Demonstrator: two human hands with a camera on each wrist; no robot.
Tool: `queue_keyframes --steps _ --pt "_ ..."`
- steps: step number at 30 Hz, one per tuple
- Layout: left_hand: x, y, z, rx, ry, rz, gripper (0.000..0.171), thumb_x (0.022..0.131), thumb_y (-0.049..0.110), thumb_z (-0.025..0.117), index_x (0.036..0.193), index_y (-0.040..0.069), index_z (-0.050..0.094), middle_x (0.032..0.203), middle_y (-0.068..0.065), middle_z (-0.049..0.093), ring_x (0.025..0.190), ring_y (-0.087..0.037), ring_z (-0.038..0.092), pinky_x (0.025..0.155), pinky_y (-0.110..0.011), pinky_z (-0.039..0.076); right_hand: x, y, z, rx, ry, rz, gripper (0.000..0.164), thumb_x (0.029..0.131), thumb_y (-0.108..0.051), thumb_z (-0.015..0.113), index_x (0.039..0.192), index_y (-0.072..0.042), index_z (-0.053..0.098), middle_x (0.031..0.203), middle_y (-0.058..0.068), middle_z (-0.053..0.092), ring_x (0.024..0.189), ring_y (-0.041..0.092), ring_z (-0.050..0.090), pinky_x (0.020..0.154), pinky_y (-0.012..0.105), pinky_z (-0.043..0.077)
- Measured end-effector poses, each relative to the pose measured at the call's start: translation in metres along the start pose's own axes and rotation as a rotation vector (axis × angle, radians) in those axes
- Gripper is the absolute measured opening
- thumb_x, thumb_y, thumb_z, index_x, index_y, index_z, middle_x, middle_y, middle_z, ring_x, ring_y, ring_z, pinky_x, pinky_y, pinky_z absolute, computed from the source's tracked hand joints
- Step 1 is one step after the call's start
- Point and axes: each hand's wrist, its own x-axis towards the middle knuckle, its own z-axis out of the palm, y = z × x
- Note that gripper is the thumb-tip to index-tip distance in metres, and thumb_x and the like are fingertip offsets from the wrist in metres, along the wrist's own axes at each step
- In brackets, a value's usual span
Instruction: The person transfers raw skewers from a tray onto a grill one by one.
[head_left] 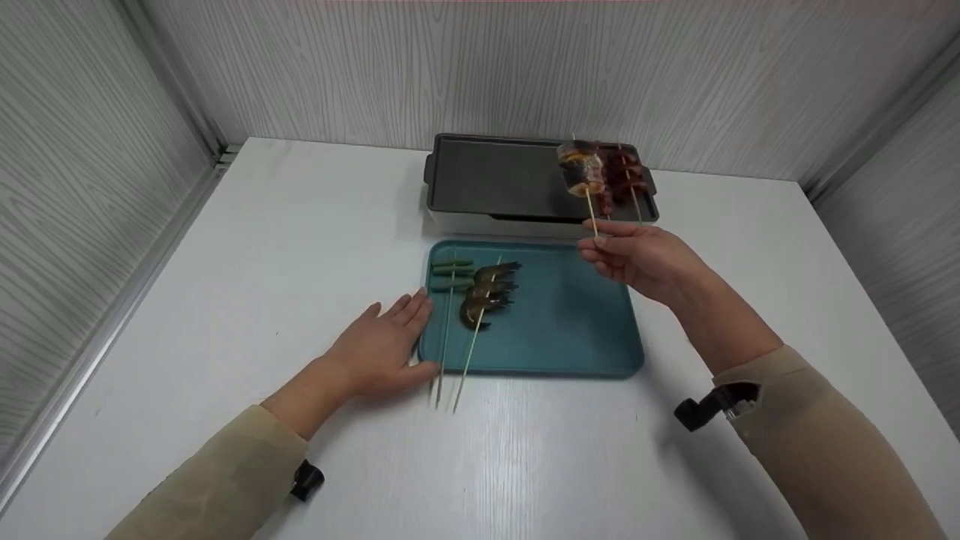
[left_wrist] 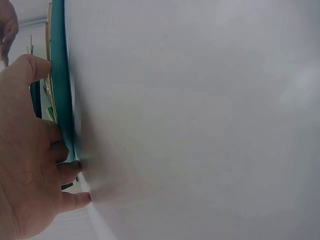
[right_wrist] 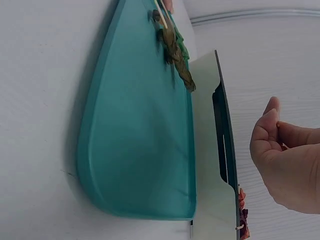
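Note:
My right hand [head_left: 637,255] pinches the bare stick of a food skewer [head_left: 582,169] between thumb and fingers. Thick chunks with dark, pale and orange patches sit on its upper end, held up over the right part of the grill plate [head_left: 495,176]. In the right wrist view the right hand [right_wrist: 290,155] hides that skewer. Flat beside the teal tray [head_left: 562,322], my left hand [head_left: 382,345] has its fingers extended and its thumb at the near left corner. On the tray's left side lie a shrimp skewer [head_left: 489,292] and a skewer of green pieces [head_left: 452,274], their sticks jutting over the near edge.
Dark red skewers [head_left: 626,176] lie on the right end of the grill, partly behind the raised one. The grill's pale base stands just beyond the tray. White table surface [head_left: 525,465] surrounds both, with wood-grained panels [head_left: 337,67] at the back and sides.

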Motion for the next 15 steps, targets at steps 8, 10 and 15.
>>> queue_keyframes --steps 8,10,15 --pt "0.000 0.000 0.001 -0.003 0.003 0.001 0.097 0.102 0.063 0.045 0.167 -0.005 0.020 0.174 -0.020 0.019 0.160 -0.036 0.023 0.123 -0.064 0.025 0.026 0.001 -0.003 0.072 0.035 0.034 0.050 0.112 -0.009 0.052 0.161 -0.003 0.045 0.119 0.009 0.075 0.102 0.014 0.072 0.085 0.025 0.056" --pt "0.000 0.000 0.001 -0.005 0.000 0.000 0.096 0.102 0.062 0.045 0.167 -0.005 0.020 0.174 -0.020 0.019 0.160 -0.036 0.022 0.123 -0.064 0.025 0.031 0.001 -0.003 0.074 0.052 0.039 0.048 0.112 -0.009 0.052 0.159 -0.004 0.047 0.117 0.008 0.075 0.101 0.014 0.072 0.085 0.025 0.056" --pt "0.000 0.000 0.000 -0.015 -0.007 -0.004 0.095 0.103 0.061 0.045 0.167 -0.004 0.019 0.175 -0.019 0.018 0.161 -0.036 0.021 0.124 -0.064 0.024 0.040 0.001 -0.001 0.081 0.074 0.053 0.047 0.112 -0.009 0.052 0.159 -0.005 0.049 0.115 0.007 0.076 0.101 0.014 0.072 0.084 0.025 0.056"
